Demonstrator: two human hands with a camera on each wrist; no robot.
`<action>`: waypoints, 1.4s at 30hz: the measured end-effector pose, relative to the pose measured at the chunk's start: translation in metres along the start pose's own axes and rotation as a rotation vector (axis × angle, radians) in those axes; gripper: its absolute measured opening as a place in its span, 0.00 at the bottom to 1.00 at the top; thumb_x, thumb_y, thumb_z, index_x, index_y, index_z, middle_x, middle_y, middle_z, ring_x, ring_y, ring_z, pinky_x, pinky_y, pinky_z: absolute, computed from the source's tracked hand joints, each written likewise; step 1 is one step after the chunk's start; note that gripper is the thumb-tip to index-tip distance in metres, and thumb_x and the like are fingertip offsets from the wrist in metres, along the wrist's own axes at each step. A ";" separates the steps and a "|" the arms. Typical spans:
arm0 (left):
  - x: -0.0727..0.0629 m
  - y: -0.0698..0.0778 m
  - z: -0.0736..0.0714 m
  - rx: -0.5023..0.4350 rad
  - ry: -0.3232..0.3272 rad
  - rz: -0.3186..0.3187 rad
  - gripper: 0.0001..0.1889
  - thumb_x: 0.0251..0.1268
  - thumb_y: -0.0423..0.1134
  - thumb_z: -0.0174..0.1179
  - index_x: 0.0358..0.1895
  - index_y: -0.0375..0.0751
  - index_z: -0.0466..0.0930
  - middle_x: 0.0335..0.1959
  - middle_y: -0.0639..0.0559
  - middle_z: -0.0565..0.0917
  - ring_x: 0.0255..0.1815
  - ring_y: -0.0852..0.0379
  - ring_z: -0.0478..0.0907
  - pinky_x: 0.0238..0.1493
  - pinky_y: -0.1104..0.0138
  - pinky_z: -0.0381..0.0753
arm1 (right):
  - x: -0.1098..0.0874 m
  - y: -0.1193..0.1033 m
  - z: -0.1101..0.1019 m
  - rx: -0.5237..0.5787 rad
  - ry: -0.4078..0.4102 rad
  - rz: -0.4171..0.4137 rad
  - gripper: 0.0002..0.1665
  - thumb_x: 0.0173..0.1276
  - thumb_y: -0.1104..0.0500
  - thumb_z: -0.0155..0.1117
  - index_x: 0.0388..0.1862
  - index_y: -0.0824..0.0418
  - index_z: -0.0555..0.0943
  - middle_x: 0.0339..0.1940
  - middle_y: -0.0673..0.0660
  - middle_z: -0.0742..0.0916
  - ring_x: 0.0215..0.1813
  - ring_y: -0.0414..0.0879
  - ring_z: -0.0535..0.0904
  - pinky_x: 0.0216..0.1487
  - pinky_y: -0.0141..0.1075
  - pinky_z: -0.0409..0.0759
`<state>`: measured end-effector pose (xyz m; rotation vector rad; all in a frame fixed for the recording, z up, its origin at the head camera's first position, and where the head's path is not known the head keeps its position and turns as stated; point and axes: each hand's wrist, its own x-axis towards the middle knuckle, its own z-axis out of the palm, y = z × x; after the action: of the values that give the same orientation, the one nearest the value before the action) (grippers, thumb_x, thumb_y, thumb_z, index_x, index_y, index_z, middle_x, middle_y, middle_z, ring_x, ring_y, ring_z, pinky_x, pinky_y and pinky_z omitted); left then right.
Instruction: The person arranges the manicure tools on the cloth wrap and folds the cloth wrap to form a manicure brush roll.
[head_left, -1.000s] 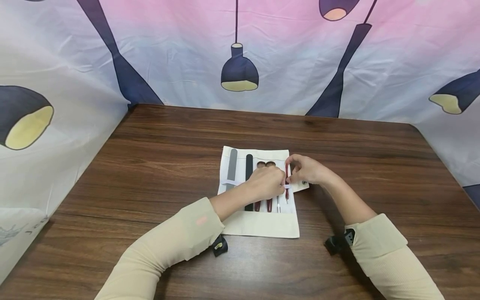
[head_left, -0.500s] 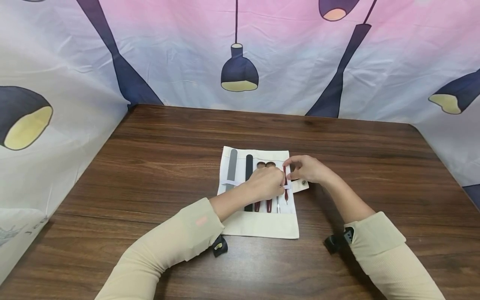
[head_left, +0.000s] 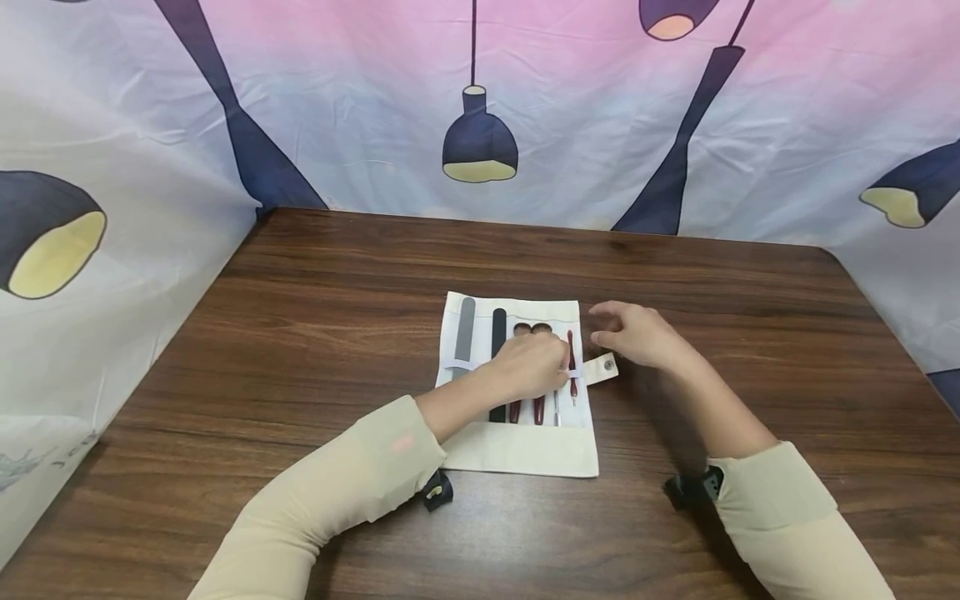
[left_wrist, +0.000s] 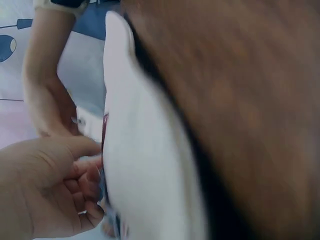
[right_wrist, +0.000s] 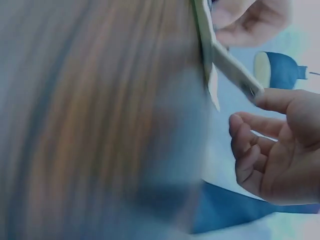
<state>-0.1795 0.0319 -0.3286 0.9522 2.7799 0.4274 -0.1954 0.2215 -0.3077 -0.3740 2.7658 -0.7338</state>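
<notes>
A cream fabric tool roll point(head_left: 517, 452) lies unfolded on the table. My left hand point(head_left: 534, 367) lies over its middle right, thumb and forefinger pinching at the white elastic strap point(head_left: 575, 373); the fingertips are partly hidden in the head view. Under that strap runs a slim red tool point(head_left: 573, 392) with a metal tip. Beside it, below the left hand, a thin metal tool point(head_left: 557, 412) shows. My right hand point(head_left: 639, 333) hovers off the roll's right edge, holding nothing, fingers loosely bent and thumb apart. Close below it is the snap tab point(head_left: 602, 368).
The roll also bears a grey nail file point(head_left: 465, 327), a black file point(head_left: 498, 333) and two brushes point(head_left: 542, 327) with dark heads and red handles, partly under the left hand. The brown wooden table point(head_left: 337, 333) meets a printed cloth backdrop point(head_left: 375, 125) at the back.
My right hand has let go of the red tool, which lies under the strap, and moved off to the right. The left hand has stayed in place.
</notes>
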 end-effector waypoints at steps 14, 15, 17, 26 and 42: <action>-0.001 -0.090 -0.056 -0.012 0.115 -0.243 0.14 0.63 0.38 0.55 0.49 0.36 0.79 0.48 0.45 0.77 0.45 0.51 0.74 0.41 0.59 0.75 | -0.071 -0.002 0.021 0.351 -0.323 0.020 0.11 0.63 0.59 0.57 0.35 0.67 0.80 0.23 0.55 0.82 0.23 0.47 0.78 0.24 0.39 0.75; -0.001 -0.096 -0.057 -0.010 0.113 -0.255 0.14 0.63 0.37 0.54 0.49 0.35 0.79 0.48 0.44 0.77 0.45 0.50 0.74 0.42 0.59 0.75 | -0.075 -0.004 0.026 0.349 -0.336 0.027 0.10 0.63 0.59 0.57 0.32 0.66 0.80 0.22 0.54 0.82 0.22 0.47 0.78 0.23 0.39 0.75; -0.001 -0.108 -0.058 -0.017 0.097 -0.276 0.13 0.64 0.37 0.53 0.47 0.34 0.79 0.49 0.43 0.77 0.44 0.50 0.74 0.41 0.59 0.74 | -0.082 -0.008 0.033 0.339 -0.343 0.049 0.11 0.62 0.58 0.59 0.28 0.64 0.81 0.20 0.53 0.82 0.20 0.45 0.78 0.22 0.38 0.75; -0.006 -0.133 -0.060 -0.112 0.031 -0.323 0.08 0.65 0.38 0.55 0.35 0.39 0.82 0.30 0.50 0.81 0.24 0.55 0.70 0.31 0.63 0.69 | -0.094 -0.014 0.054 0.415 -0.322 0.186 0.17 0.61 0.52 0.63 0.20 0.64 0.81 0.14 0.54 0.82 0.14 0.39 0.76 0.15 0.30 0.70; -0.019 -0.136 -0.056 0.003 -0.028 -0.318 0.09 0.65 0.38 0.54 0.26 0.42 0.75 0.22 0.53 0.75 0.23 0.57 0.69 0.29 0.63 0.69 | -0.080 -0.010 0.048 0.263 -0.279 0.200 0.13 0.55 0.58 0.64 0.15 0.62 0.78 0.11 0.52 0.81 0.13 0.39 0.74 0.14 0.26 0.65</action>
<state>-0.2565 -0.0948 -0.3188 0.4964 2.8358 0.3575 -0.1044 0.2164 -0.3287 -0.1317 2.3663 -0.9033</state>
